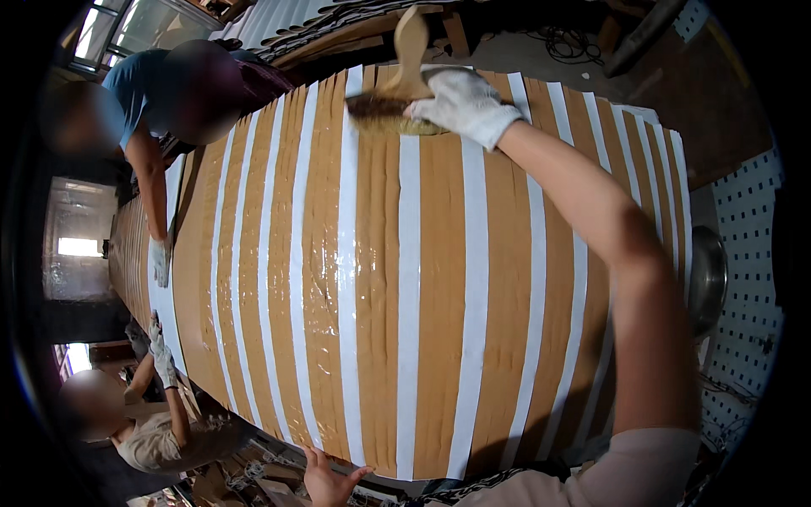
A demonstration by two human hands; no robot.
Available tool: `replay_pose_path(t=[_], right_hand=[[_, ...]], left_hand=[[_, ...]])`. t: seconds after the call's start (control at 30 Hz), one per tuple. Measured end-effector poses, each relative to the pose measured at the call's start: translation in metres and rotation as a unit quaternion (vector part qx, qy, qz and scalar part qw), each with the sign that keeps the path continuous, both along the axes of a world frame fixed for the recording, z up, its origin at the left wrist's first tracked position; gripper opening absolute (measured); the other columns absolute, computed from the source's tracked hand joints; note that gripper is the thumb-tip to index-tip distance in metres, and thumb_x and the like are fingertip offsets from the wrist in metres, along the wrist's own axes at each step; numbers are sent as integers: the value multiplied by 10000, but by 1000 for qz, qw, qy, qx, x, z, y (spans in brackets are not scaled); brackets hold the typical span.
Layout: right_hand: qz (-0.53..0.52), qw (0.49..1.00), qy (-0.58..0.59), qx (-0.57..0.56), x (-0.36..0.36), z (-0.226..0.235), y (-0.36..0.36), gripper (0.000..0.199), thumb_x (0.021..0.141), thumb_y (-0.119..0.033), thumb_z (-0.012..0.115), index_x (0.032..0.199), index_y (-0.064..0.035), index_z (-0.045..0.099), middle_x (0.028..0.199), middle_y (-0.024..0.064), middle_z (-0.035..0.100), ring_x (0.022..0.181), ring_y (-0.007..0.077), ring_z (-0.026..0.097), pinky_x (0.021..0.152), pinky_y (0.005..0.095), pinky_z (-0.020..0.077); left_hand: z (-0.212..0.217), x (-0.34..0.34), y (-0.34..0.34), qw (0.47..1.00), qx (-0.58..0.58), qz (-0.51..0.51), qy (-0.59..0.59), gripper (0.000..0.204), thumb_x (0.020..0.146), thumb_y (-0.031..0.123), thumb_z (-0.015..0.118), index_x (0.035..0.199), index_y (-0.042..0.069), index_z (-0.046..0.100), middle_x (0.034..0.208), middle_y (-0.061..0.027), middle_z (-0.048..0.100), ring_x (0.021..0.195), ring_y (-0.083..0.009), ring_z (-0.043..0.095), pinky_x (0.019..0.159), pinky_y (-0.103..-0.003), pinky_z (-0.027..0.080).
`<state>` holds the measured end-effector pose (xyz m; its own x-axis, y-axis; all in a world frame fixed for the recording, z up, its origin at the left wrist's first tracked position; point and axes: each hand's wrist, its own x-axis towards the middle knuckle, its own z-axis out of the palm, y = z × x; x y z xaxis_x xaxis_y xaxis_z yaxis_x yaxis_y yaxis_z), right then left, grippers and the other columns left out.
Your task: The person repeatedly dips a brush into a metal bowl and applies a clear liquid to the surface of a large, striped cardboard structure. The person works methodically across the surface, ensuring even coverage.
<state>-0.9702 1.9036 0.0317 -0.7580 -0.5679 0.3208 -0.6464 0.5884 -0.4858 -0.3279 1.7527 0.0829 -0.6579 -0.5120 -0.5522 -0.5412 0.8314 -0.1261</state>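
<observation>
My right hand (466,106), in a white knitted glove, is closed on a wide brush (410,51) with a pale wooden handle. Its dark bristles press on the far part of a broad surface of brown and white stripes (441,296). Wet gloss covers the left half of the stripes, while the right half looks duller. Down at the near edge, my bare left hand (329,483) has its thumb and fingers apart; they touch or almost touch the edge of the striped surface.
Two people in white gloves stand at the left, one in a blue top (135,93), one in a beige top (160,444); their hands rest by a white strip (169,296). A metal bowl (708,279) sits at right. Stacked sheets (296,21) lie beyond the far edge.
</observation>
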Motion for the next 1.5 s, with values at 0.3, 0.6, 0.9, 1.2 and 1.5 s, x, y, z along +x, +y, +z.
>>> replay_pose_path(t=[0.3,0.6,0.9,1.2,1.5], right_hand=[[-46,998,-33,15,-9,78,-50,633,765,-589,753,1013,-10,688,939,209,688,874,356,676,810,441,550],[-111,984,135,-29,17,14,-54,345,924,-341,608,1185,-125,670,1108,154,698,1003,326,688,855,443,569],[171,985,1,32,432,7,104,483,844,-93,672,1304,-234,638,1116,46,631,1026,274,632,878,409,517],[19,959,-283,-14,404,11,139,357,960,-328,571,1227,-115,677,1071,109,703,992,280,668,881,412,530],[136,980,-135,-55,565,-3,171,279,966,-313,598,1197,-205,713,1096,71,720,906,228,703,697,337,562]], left_hand=[[-54,67,-25,999,45,-2,1,754,771,568,767,1090,-102,637,1173,-303,613,1124,-444,580,1043,-410,449],[13,-2,5,992,29,82,96,1229,577,512,923,1405,-168,321,1455,-450,313,1189,-531,541,948,-435,520],[-1,17,11,988,7,81,134,1181,648,650,830,1350,-201,409,1404,-498,337,1274,-524,495,991,-424,504],[-14,10,-3,992,-15,12,125,830,678,707,798,895,-77,636,971,-267,667,799,-342,722,743,-398,575],[-11,9,-6,995,71,57,41,1106,557,803,795,968,-213,649,987,-353,655,895,-372,714,844,-394,574]])
